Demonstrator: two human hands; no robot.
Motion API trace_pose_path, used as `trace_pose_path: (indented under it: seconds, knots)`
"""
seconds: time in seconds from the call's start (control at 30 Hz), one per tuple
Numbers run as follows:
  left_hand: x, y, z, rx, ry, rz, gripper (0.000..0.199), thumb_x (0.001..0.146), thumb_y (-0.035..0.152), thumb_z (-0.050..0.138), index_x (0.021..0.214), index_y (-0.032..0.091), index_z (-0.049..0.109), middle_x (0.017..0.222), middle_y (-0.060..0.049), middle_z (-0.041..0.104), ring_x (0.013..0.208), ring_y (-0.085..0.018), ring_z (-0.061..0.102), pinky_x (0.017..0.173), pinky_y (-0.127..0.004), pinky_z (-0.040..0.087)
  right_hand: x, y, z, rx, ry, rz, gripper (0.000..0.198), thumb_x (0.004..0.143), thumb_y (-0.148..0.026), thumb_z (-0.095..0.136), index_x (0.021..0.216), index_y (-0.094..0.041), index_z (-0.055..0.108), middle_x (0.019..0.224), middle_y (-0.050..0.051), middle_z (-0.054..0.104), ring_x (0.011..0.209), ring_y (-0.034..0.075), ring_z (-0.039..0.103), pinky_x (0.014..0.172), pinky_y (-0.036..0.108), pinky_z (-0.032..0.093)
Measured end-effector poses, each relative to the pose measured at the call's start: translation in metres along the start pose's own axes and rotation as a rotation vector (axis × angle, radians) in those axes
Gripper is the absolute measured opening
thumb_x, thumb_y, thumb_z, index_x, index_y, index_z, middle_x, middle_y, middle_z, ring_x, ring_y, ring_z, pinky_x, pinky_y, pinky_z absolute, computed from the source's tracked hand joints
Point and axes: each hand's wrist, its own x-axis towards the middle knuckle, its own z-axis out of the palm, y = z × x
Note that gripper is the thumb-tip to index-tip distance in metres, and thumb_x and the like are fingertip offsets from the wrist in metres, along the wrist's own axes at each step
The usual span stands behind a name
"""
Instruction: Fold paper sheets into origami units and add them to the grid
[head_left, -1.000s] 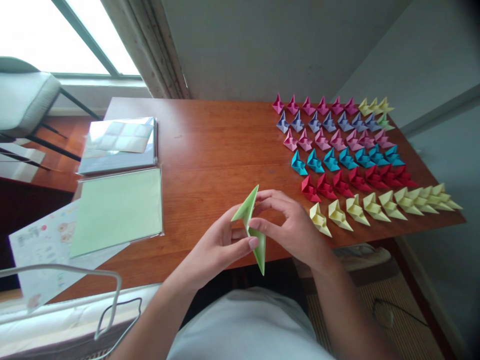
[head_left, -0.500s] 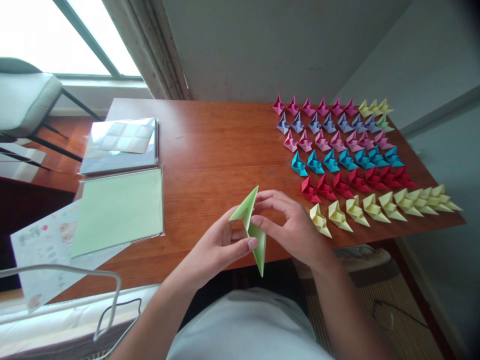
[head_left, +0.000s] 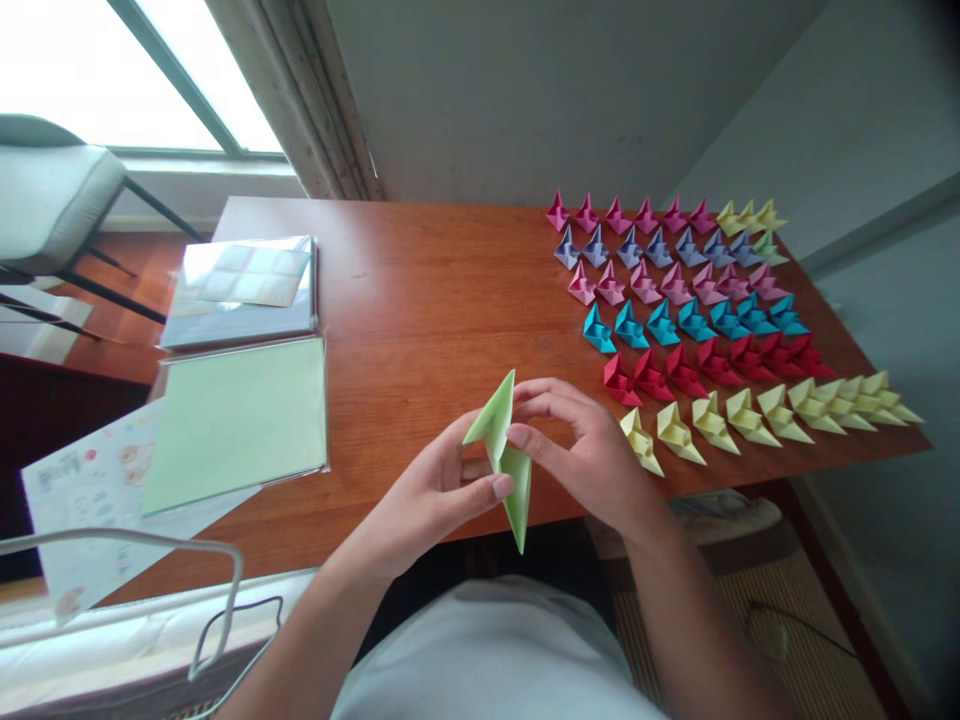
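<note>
Between my hands, above the table's near edge, is a light green folded paper boat (head_left: 516, 492), pointed at both ends. My left hand (head_left: 439, 490) grips it from the left, thumb pressed on its lower half and fingers partly hidden behind it. From the right, my right hand (head_left: 581, 445) pinches the upper half, with its thumb on the inside fold and its fingers behind. Nearest my right hand, a yellow folded paper boat (head_left: 639, 441) lies at the left end of the front row.
Rows of paper boats in red (head_left: 619, 379), blue (head_left: 598, 328), pink, purple and magenta cover the table's right side. At left lie a pack of green paper (head_left: 240, 420), a plastic-wrapped pack (head_left: 240, 318) and a printed sheet (head_left: 97, 500). A chair (head_left: 56, 200) stands beyond.
The upper flap of the green paper has shifted slightly right and turned a little more upright. Both hands keep nearly the same place and hold.
</note>
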Motion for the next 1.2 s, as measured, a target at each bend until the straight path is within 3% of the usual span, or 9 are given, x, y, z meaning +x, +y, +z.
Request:
trace_pose_path:
  seconds: [0.17,0.33,0.5,0.93,1.07,1.2]
  knots:
    - [0.001,0.000,0.000,0.024,0.008,0.017,0.065,0.087,0.031,0.073,0.147,0.029,0.047,0.118,-0.008,0.068,0.098,-0.022,0.065,0.090,-0.036,0.053,-0.001,0.000,0.000,0.010,0.003,0.000,0.013,0.092,-0.035,0.067,0.094,-0.024,0.073,0.113,0.005,0.070,0.112,0.021,0.064,0.101,0.038,0.049]
    - [0.002,0.000,0.002,0.018,0.023,0.032,0.068,0.086,0.029,0.075,0.148,0.031,0.046,0.131,-0.008,0.064,0.103,-0.022,0.067,0.094,-0.037,0.053,-0.002,-0.003,-0.001,-0.013,-0.033,-0.030,0.013,0.087,-0.034,0.075,0.094,-0.024,0.073,0.116,0.004,0.069,0.115,0.021,0.062,0.102,0.037,0.048]
    - [0.002,0.000,0.001,-0.012,-0.002,0.006,0.077,0.082,0.025,0.079,0.150,0.029,0.043,0.123,-0.007,0.068,0.106,-0.023,0.067,0.094,-0.035,0.053,-0.002,-0.007,-0.004,-0.070,-0.079,-0.020,0.021,0.080,-0.035,0.081,0.096,-0.024,0.073,0.118,0.005,0.068,0.117,0.023,0.061,0.102,0.038,0.048]
    - [0.002,-0.004,-0.002,0.059,-0.003,0.039,0.064,0.088,0.027,0.073,0.146,0.024,0.045,0.126,-0.008,0.067,0.109,-0.024,0.068,0.097,-0.035,0.053,-0.002,-0.002,-0.005,-0.070,-0.075,-0.008,0.016,0.083,-0.033,0.079,0.094,-0.023,0.073,0.118,0.003,0.068,0.117,0.021,0.060,0.103,0.033,0.046]
    - [0.002,-0.008,0.001,0.248,0.094,0.106,0.060,0.090,0.029,0.069,0.145,0.026,0.044,0.136,-0.010,0.060,0.114,-0.025,0.065,0.094,-0.037,0.058,-0.003,-0.004,0.000,-0.048,-0.042,0.012,0.004,0.088,-0.025,0.072,0.089,-0.023,0.074,0.114,0.003,0.069,0.112,0.020,0.063,0.101,0.033,0.047]
    - [0.002,-0.013,0.003,0.625,0.258,0.276,0.058,0.089,0.025,0.068,0.143,0.027,0.047,0.149,-0.011,0.044,0.123,-0.026,0.060,0.094,-0.035,0.060,-0.004,-0.005,0.006,-0.049,0.001,0.019,0.014,0.087,-0.012,0.065,0.089,-0.022,0.074,0.105,0.002,0.071,0.103,0.018,0.066,0.094,0.031,0.049]
